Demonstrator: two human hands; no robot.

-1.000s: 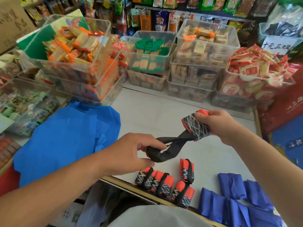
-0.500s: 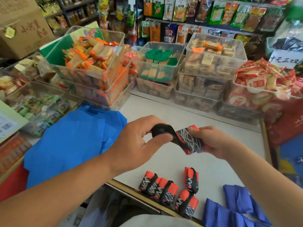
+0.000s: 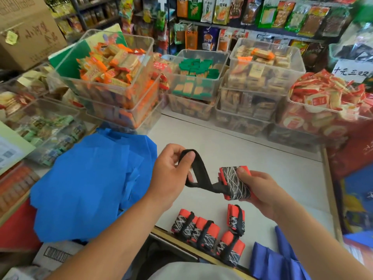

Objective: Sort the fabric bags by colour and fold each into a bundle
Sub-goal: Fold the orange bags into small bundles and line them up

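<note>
strap (image 3: 198, 168) and red bundle (image 3: 235, 183) in hands (image 3: 169, 178)

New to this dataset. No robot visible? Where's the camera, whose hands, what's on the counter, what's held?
No robot here: a person works with bare hands. The single camera sits on their head, looking forward and down, so both arms enter from the bottom edge. The setting looks like a shop. The right hand grips a rolled red-and-black patterned fabric bag. The left hand pinches the bag's black strap, drawn out into a loop, probably to wrap round the roll. On the white counter, near its front edge, lie four finished red-and-black bundles, each bound by its strap. A loose pile of bright blue fabric bags lies to the left, and folded dark blue bags lie at the lower right. Behind stand clear plastic bins of wrapped snacks.
</note>
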